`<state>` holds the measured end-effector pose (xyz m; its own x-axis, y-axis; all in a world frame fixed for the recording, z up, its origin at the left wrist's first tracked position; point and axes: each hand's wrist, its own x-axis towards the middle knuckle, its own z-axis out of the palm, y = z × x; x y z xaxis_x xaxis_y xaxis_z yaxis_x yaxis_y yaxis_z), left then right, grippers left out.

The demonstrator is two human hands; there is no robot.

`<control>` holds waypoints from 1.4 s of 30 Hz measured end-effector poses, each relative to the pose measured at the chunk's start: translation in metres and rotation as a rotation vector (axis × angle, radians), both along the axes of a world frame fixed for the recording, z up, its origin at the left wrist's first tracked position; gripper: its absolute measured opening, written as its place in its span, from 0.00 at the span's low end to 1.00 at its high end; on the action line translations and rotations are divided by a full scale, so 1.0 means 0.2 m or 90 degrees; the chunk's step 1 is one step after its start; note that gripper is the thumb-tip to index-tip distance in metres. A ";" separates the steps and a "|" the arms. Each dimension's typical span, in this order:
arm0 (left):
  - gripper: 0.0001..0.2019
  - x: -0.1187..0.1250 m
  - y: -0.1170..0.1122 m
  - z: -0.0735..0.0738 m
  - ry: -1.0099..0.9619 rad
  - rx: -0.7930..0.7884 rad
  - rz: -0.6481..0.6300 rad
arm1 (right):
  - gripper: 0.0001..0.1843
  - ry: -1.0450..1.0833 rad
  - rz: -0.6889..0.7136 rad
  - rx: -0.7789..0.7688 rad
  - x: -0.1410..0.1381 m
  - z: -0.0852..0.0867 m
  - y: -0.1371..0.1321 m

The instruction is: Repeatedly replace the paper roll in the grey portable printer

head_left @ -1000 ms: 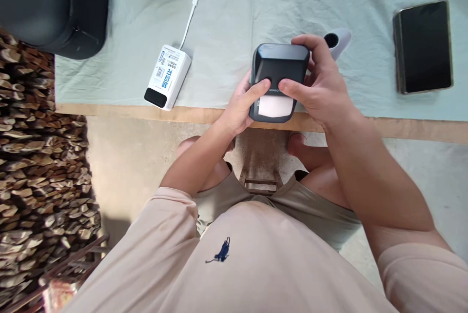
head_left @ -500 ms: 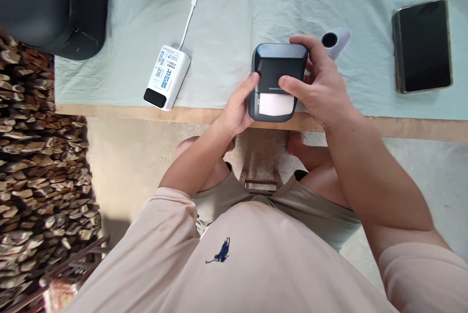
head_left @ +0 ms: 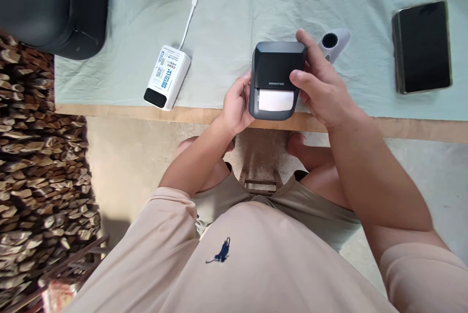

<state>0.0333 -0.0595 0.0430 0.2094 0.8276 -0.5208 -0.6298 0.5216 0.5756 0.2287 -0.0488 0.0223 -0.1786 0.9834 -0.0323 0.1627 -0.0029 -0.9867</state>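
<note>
A dark label printer (head_left: 280, 67), marked NIIMBOT, is held over the table's near edge with its front turned up. White label paper (head_left: 276, 100) shows in the slot at its lower end. My left hand (head_left: 237, 103) grips the printer's left side, its fingers partly hidden behind. At the right side, my right hand (head_left: 325, 84) has its thumb at the printer's edge and the index finger raised by the top corner; the other fingers are partly hidden. Just beyond that hand lies a pale handheld device (head_left: 338, 42) with a round dark end piece.
Left on the cloth-covered table (head_left: 219, 20) rests a white power bank (head_left: 166, 79) with a short cable (head_left: 188, 23). A dark phone-like device (head_left: 423, 47) lies at right. One black case (head_left: 84, 10) fills the far left corner. Stacked firewood (head_left: 44, 157) stands beside the table.
My right thumb has slid off the printer's front to its right edge, and the index finger has lifted. My left thumb has drawn back from the front. The printer barely shifted.
</note>
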 end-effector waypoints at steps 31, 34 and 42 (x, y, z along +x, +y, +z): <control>0.12 -0.01 -0.02 -0.05 0.075 0.081 -0.113 | 0.17 -0.431 -0.053 0.133 0.00 0.17 0.01; 0.09 -0.02 -0.02 -0.07 0.085 0.104 -0.122 | 0.22 -0.460 -0.037 0.117 0.02 0.18 0.01; 0.18 0.00 0.00 -0.05 0.082 0.034 -0.101 | 0.25 -0.250 -0.114 0.164 0.00 0.28 -0.01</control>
